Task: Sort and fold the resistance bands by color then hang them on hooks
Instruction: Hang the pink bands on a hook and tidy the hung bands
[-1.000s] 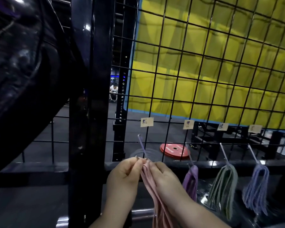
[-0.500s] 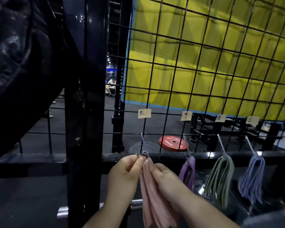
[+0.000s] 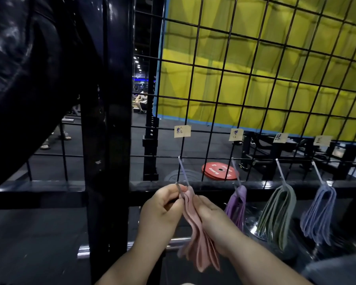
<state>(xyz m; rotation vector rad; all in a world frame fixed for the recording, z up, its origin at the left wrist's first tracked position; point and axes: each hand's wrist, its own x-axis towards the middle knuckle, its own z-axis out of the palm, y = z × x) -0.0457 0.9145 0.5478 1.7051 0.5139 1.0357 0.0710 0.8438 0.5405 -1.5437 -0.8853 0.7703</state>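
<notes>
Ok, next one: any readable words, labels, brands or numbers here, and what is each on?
Leftmost paper tag: dark handwriting, too blurred to read.
Second paper tag: handwriting, unreadable.
Third paper tag: handwriting, unreadable.
Fourth paper tag: faint marks, unreadable.
Red weight plate: white lettering round its face, too small to read.
Pink bands: no print visible.
Nothing here can be quoted.
</notes>
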